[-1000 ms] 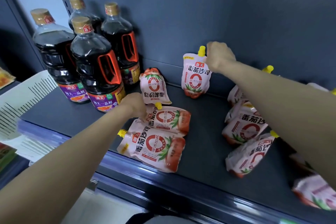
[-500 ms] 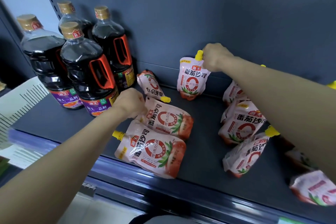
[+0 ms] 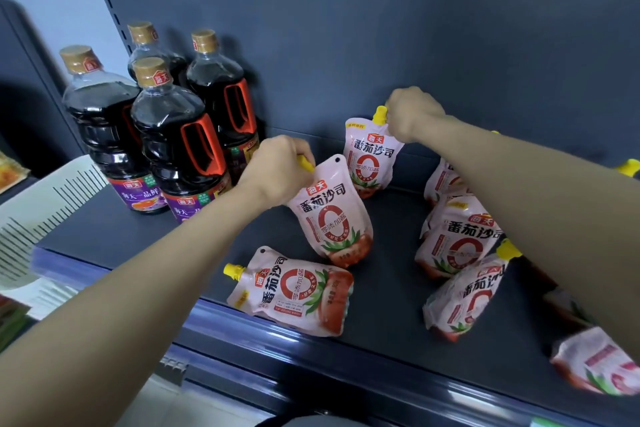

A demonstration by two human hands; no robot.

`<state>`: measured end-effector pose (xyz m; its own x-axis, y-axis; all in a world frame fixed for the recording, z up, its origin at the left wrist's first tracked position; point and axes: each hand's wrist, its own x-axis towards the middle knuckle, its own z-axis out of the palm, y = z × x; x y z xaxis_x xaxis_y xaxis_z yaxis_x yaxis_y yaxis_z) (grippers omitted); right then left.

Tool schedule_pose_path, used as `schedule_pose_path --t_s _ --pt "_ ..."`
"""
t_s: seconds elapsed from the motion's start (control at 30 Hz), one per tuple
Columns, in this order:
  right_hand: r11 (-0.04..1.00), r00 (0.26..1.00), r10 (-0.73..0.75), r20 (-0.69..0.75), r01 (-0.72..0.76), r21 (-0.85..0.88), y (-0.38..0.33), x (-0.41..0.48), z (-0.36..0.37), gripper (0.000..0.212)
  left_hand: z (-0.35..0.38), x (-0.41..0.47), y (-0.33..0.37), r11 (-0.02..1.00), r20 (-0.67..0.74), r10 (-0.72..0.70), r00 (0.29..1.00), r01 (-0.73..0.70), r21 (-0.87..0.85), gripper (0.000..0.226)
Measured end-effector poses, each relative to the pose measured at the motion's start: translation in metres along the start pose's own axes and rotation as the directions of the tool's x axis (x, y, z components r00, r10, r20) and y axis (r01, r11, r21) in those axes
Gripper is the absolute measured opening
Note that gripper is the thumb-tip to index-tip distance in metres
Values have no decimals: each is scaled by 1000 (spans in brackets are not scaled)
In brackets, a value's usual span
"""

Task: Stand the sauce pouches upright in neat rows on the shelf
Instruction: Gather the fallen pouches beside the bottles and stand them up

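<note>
Pink tomato sauce pouches with yellow caps lie scattered on a dark shelf (image 3: 391, 333). My left hand (image 3: 277, 173) grips the yellow cap of one pouch (image 3: 332, 215) and holds it tilted upright at mid shelf. My right hand (image 3: 412, 114) pinches the top corner of an upright pouch (image 3: 369, 158) standing against the back wall. Another pouch (image 3: 294, 291) lies flat near the front edge. Several more pouches (image 3: 453, 239) lean in a heap under my right forearm, and one (image 3: 602, 364) lies at the far right.
Several large dark soy sauce bottles (image 3: 176, 139) with gold caps and orange handles stand at the shelf's back left, close to my left hand. A white slotted basket (image 3: 45, 204) sits left of the shelf. The shelf's front lip (image 3: 346, 367) runs below the flat pouch.
My left hand has lifted a pouch from lying flat to nearly upright by its cap. The small upside-down pouch by the bottles is hidden now. My right hand stays on the back pouch.
</note>
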<state>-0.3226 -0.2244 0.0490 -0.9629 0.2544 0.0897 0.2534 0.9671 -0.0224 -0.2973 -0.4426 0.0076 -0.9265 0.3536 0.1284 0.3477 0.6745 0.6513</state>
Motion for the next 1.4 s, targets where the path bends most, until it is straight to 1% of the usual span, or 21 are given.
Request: schedule_pose_path --t_s 0.13,0.23,0.33,0.37,0.43,0.47,0.57,0.8,0.9,0.93,1.13,1.17,1.27,1.33,1.4 --pt "1000 1000 7 -26 -6 15 8 1 2 6 10 10 22 997 -22 64 998 -62 49 11" --pt "1000 1000 4 26 -5 31 13 1 -3 6 17 22 36 992 -3 95 995 -94 89 14" --pt "999 996 -8 94 3 46 15 1 -9 24 20 36 46 983 18 116 993 -117 139 4" --pt "999 995 -10 98 5 53 15 0 -11 24 22 41 49 981 23 122 992 -124 152 2" --pt "997 997 -17 80 11 76 16 -3 -14 13 26 48 53 977 26 132 991 -135 166 3" --pt "996 998 -22 67 16 89 17 -4 -15 13 28 51 55 977 24 135 991 -137 166 6" --pt "995 999 -26 22 24 92 19 -9 -20 23 34 55 58 983 35 131 991 -135 125 9" --pt "994 995 -84 -60 87 60 15 -19 -35 23 41 51 57 984 96 176 980 -175 -25 16" --pt "993 993 -100 -60 103 54 10 -26 -38 24 43 47 57 983 79 180 980 -178 -38 33" --pt "993 993 -104 -56 107 56 9 -28 -39 24 43 45 57 984 85 178 980 -175 -44 34" --pt "989 990 -128 -50 131 62 7 -40 -45 25 42 39 55 984 125 181 976 -179 -26 7" --pt "989 990 -130 -48 133 65 7 -42 -46 25 40 38 54 984 139 180 974 -177 -38 7" --pt "987 989 -138 -56 141 72 5 -48 -50 23 28 33 54 985 150 167 975 -159 -63 19" --pt "983 985 -157 -70 163 87 2 -52 -53 21 15 30 52 985 117 165 979 -158 -69 26" --pt "976 978 -188 -92 197 95 -3 -56 -56 21 2 24 46 985 63 167 984 -164 -50 29"
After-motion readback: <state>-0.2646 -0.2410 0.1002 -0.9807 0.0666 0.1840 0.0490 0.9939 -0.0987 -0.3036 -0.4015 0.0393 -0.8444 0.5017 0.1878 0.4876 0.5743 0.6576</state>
